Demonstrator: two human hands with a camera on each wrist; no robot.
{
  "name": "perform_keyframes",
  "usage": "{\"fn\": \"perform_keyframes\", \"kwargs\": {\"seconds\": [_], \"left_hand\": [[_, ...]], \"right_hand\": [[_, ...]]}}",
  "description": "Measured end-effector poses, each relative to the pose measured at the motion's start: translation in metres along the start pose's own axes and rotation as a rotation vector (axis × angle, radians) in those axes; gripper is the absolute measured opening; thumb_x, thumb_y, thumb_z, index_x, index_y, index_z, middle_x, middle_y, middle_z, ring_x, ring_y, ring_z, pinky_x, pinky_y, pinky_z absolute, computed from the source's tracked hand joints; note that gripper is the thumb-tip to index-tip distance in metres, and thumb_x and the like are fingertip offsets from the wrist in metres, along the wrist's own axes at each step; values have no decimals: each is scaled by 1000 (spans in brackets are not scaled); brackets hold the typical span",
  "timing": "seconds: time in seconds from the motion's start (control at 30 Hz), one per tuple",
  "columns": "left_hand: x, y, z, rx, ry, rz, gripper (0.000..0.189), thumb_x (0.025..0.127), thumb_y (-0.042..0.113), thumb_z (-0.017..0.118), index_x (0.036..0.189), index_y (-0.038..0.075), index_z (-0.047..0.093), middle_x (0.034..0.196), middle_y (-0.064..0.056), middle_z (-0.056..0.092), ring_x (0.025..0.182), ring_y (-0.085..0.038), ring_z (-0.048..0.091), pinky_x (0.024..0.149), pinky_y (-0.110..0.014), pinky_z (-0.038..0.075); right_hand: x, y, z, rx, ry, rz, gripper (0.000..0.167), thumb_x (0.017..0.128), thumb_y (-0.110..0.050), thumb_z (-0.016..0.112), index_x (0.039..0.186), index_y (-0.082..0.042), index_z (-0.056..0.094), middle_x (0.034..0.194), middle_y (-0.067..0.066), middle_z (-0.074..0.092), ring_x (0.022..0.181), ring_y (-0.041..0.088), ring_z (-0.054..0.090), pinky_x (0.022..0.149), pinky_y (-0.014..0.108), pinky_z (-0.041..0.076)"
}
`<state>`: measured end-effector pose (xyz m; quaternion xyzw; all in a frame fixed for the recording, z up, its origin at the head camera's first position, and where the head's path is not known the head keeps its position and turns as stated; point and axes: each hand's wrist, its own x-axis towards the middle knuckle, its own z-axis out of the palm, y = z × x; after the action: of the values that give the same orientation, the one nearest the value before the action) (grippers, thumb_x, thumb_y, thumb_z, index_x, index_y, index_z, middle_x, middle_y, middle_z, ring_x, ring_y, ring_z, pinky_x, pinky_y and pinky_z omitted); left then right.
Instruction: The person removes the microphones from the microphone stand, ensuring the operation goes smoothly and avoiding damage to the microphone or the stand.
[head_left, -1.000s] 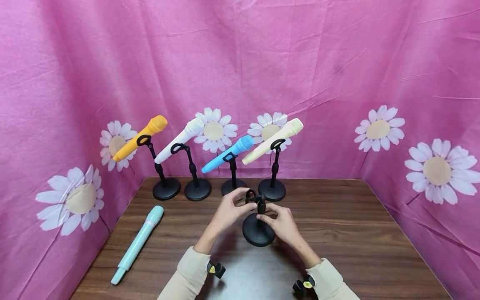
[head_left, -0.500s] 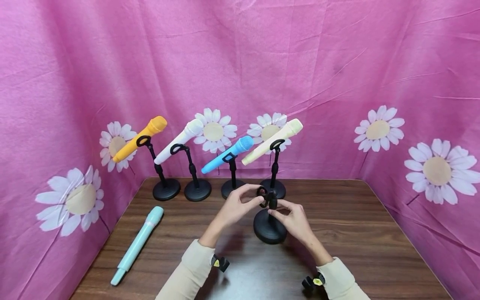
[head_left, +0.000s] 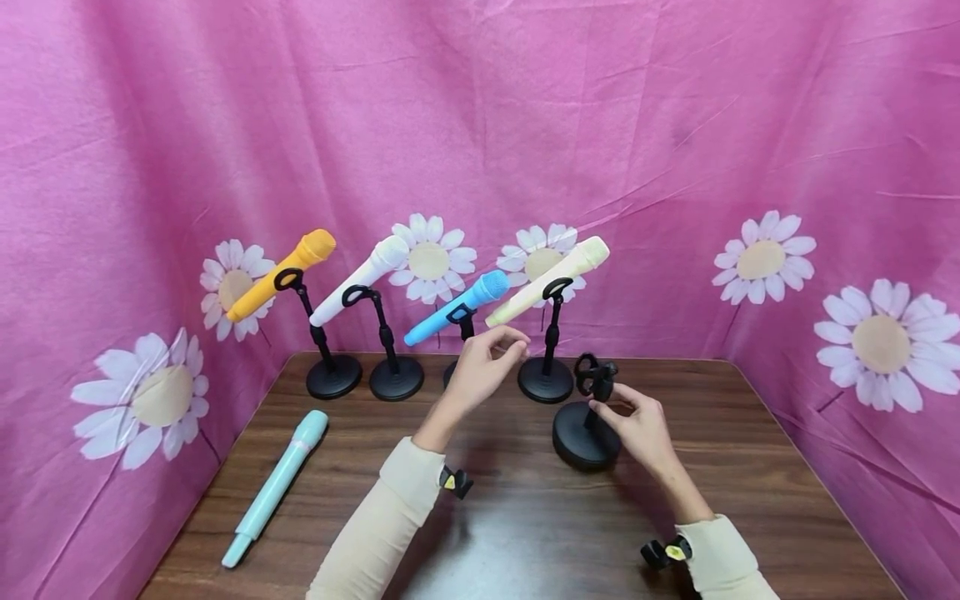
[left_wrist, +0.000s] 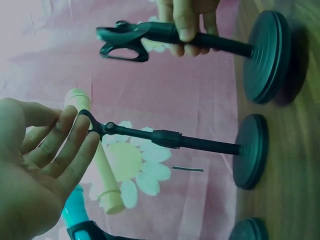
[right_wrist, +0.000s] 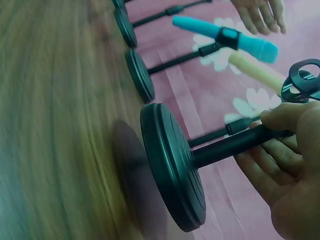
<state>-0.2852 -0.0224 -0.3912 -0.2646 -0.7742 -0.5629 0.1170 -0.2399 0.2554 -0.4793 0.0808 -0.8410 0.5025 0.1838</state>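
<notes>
My right hand (head_left: 639,427) grips the upper stem of a black desk microphone stand (head_left: 585,437), whose clip holds no microphone. In the right wrist view the stand's round base (right_wrist: 172,167) is tilted and appears slightly off the table, with a shadow beside it. My left hand (head_left: 486,365) holds nothing. Its fingers are loosely bent in the air, in front of the stand with the blue microphone (head_left: 457,308) and left of the stem bearing the cream microphone (head_left: 549,281). The left hand hides part of the blue microphone's stand in the head view.
An orange microphone (head_left: 281,277) and a white microphone (head_left: 360,280) rest tilted in black stands along the table's back edge. A mint-green microphone (head_left: 276,487) lies on the wooden table (head_left: 735,500) at the left. Pink flowered cloth (head_left: 637,125) hangs around the table.
The right hand has carried the empty microphone stand rightward and slightly back. My left hand, earlier at the stand's clip, has let go and risen away from it.
</notes>
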Motion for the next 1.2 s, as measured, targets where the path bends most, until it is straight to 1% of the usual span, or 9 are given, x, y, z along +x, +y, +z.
{"fn": "perform_keyframes", "kwargs": {"seconds": [0.2,0.3,0.37,0.53,0.7,0.8,0.93,1.03,1.2], "left_hand": [[24,4,7,113,19,66,16,107,16,66,110,5,77,97,-11,79,90,-18,74,85,-26,61],[35,3,10,176,31,86,13,106,14,66,109,5,76,96,-10,78,89,-18,72,86,-29,62],[42,3,11,220,45,95,12,105,13,67,109,5,76,95,-9,77,88,-18,71,86,-31,62],[58,5,14,301,74,121,14,104,9,66,112,2,76,102,-10,75,96,-21,72,89,-35,62],[70,11,17,378,69,117,17,103,9,64,116,3,74,117,-10,73,114,-25,67,100,-39,57],[75,13,18,412,64,110,22,103,9,65,123,4,72,125,-11,69,119,-28,62,104,-42,53],[81,14,19,431,28,87,31,104,11,66,134,5,67,133,-13,63,120,-28,58,104,-42,52],[85,15,21,444,-9,65,37,105,14,66,140,5,63,139,-14,59,124,-28,55,106,-43,51],[91,13,24,464,-43,56,45,104,14,68,146,4,58,146,-16,55,134,-30,53,111,-45,49]], "right_hand": [[10,12,-25,-59,97,19,24,94,-8,81,117,-1,79,103,21,81,85,-17,66,78,5,53],[16,16,-37,-81,138,30,25,94,-6,81,118,2,78,101,22,81,82,-18,66,76,4,52],[20,19,-45,-100,159,35,26,94,-7,81,117,3,78,100,19,81,81,-20,64,76,3,51],[32,30,-66,-142,206,58,25,94,-11,81,117,-1,79,93,0,83,83,-26,60,78,0,47],[42,45,-86,-190,241,95,23,95,-13,80,113,0,80,84,-23,76,79,-29,56,78,0,43],[49,54,-99,-245,260,125,22,95,-16,79,112,-2,80,80,-31,70,78,-29,51,77,5,41],[59,64,-113,-312,275,161,25,95,-20,79,113,-3,80,79,-24,73,76,-26,47,77,15,41],[66,71,-121,-346,280,185,27,95,-21,78,114,-3,80,78,-20,73,74,-24,44,77,19,40],[76,83,-132,-363,280,235,30,95,-21,76,119,-2,79,70,-33,63,74,-21,42,82,23,40]]}}
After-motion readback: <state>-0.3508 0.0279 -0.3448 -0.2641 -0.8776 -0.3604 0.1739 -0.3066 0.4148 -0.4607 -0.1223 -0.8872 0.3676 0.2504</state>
